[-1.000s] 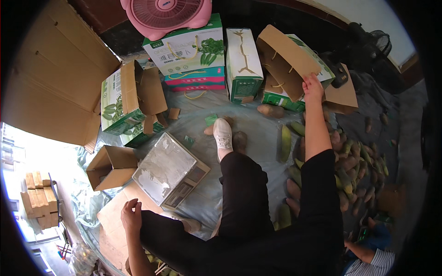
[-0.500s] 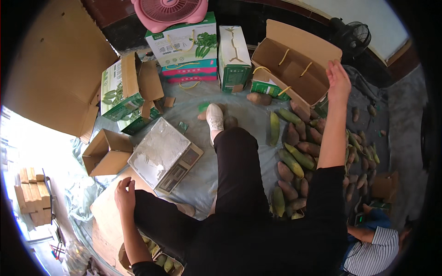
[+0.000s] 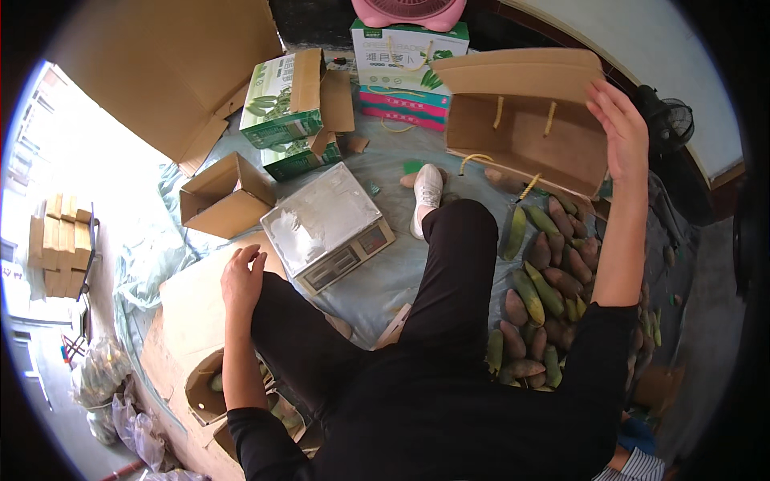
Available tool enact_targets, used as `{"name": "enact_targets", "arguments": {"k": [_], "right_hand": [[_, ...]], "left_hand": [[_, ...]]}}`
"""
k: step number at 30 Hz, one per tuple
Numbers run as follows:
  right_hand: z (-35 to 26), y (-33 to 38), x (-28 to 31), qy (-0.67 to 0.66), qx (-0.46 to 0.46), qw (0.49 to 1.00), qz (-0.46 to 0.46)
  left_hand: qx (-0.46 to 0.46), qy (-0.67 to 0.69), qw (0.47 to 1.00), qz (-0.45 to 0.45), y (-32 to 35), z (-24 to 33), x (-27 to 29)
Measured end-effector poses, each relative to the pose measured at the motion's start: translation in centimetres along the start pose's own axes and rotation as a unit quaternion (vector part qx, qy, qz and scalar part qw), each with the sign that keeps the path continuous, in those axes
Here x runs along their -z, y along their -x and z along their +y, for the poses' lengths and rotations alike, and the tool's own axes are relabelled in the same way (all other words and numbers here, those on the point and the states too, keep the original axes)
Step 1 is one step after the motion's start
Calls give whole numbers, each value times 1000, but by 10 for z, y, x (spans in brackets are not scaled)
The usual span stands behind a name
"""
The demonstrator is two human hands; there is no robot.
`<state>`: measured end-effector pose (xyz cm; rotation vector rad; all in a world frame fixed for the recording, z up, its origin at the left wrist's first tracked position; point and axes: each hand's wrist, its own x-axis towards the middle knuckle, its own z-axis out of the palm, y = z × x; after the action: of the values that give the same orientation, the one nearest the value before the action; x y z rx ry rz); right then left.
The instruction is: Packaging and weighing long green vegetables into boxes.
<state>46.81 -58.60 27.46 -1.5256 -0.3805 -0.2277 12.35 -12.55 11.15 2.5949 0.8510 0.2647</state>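
My right hand (image 3: 622,132) is on the right edge of an open cardboard box (image 3: 521,148) with yellow cord handles. Its fingers lie along the raised flap, and the thumb is mostly out of sight. The box is tilted, so its brown inside shows. My left hand (image 3: 243,276) hovers by my bent left knee, fingers loosely curved and apart, holding nothing. Nearest to it is a flat scale (image 3: 321,224) with a worn whitish top. Under the tilted box and to its right lies a heap of long green and reddish-brown vegetables (image 3: 553,280).
A small open carton (image 3: 228,192) stands left of the scale. Behind it are green-and-white printed boxes (image 3: 281,100). A pink fan (image 3: 409,12) sits on stacked gift boxes (image 3: 411,68). A black fan (image 3: 670,120) stands at right. Part of another person's striped sleeve (image 3: 642,465) shows lower right.
The view has turned, shifting the scene rightward. My right hand has brought the open box left and nearer, now covering the white-and-green box that stood beside it. My left hand stays by the knee.
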Motion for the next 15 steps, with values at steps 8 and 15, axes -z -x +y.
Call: {"name": "enact_targets", "arguments": {"k": [8, 15], "right_hand": [[2, 16, -156, -105, 8, 972, -208], [55, 44, -259, -264, -137, 916, -270]], "left_hand": [[5, -9, 1000, 17, 7, 0, 8], [-19, 1, 997, 81, 13, -17, 8]]}}
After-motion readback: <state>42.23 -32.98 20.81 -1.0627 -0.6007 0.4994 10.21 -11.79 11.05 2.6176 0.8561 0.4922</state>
